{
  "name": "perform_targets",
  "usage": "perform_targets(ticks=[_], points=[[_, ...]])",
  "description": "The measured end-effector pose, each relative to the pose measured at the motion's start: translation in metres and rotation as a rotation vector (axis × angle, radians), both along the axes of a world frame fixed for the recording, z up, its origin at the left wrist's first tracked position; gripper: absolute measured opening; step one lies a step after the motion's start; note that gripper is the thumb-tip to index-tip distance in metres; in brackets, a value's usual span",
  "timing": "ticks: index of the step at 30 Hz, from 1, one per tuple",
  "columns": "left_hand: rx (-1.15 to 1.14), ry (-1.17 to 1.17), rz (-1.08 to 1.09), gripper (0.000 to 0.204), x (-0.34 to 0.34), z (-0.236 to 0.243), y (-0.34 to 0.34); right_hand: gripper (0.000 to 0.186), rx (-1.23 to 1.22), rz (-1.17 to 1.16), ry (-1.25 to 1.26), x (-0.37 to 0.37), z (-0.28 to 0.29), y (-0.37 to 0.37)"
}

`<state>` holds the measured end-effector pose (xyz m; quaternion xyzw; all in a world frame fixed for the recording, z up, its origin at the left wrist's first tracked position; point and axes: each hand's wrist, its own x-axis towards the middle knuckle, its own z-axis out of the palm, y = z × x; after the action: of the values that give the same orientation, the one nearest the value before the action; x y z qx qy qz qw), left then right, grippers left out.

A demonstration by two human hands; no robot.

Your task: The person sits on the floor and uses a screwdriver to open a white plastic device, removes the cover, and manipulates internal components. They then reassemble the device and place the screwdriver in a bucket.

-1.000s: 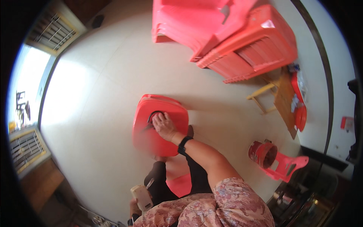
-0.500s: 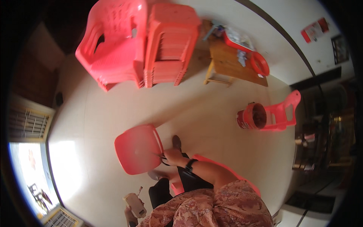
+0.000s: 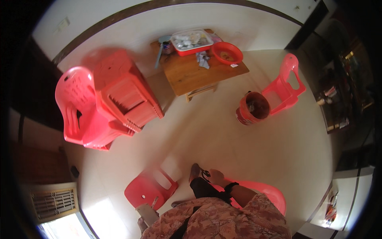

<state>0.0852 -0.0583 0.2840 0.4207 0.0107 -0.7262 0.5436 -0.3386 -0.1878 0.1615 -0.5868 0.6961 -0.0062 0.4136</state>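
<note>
My right hand (image 3: pixel 217 177) is closed on a pair of black-handled scissors (image 3: pixel 205 174), held above my dark-trousered leg; the blades are hard to see. At the lower left, my left hand (image 3: pixel 142 224) grips a pale block-like object (image 3: pixel 148 214) whose kind I cannot make out. A thin light stick (image 3: pixel 155 202) pokes up beside that object. Just beyond the left hand stands a low red plastic stool or chair (image 3: pixel 145 184), with an oblong slot at one side. Part of a pink plastic seat (image 3: pixel 270 195) shows beneath and beside my right forearm.
A pink armchair (image 3: pixel 97 129) and stacked red stools (image 3: pixel 119 87) stand at the far left. A wooden table (image 3: pixel 191 77) carries a tray (image 3: pixel 191 40), a red basin (image 3: pixel 227 53) and a cloth. On the right, a red bucket (image 3: pixel 242 115) stands beside a small pink chair (image 3: pixel 284 93).
The view has swung to the right and upward. My right hand with the scissors has moved right, away from the red stool; the pale object in my left hand now overlaps the stool's near edge.
</note>
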Motion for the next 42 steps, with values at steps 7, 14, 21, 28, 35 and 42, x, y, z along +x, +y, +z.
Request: perform_targets(ticks=[7,14,21,28,35,42], points=[[-0.067,-0.05,-0.252,0.073,-0.055,0.022,-0.133,0.036,-0.031,-0.365,-0.025,-0.089,0.02,-0.037],[-0.084,-0.021,-0.625,0.071,-0.148,0.023,-0.275,0.043,-0.027,-0.649,0.003,-0.139,0.022,-0.014],[-0.044,0.061,-0.915,0.069,-0.259,-0.004,-0.385,0.035,0.015,-0.811,0.005,-0.187,0.035,0.006],[-0.081,0.185,-1.146,0.066,-0.392,-0.024,-0.509,0.04,0.104,-0.995,0.08,-0.232,0.04,0.018],[-0.159,0.307,-1.282,0.064,-0.516,-0.022,-0.579,0.048,0.112,-1.189,0.137,-0.239,0.015,0.052],[-0.196,0.181,-1.308,0.054,-0.598,-0.03,-0.577,0.058,0.054,-1.302,0.225,-0.285,0.036,0.046]])
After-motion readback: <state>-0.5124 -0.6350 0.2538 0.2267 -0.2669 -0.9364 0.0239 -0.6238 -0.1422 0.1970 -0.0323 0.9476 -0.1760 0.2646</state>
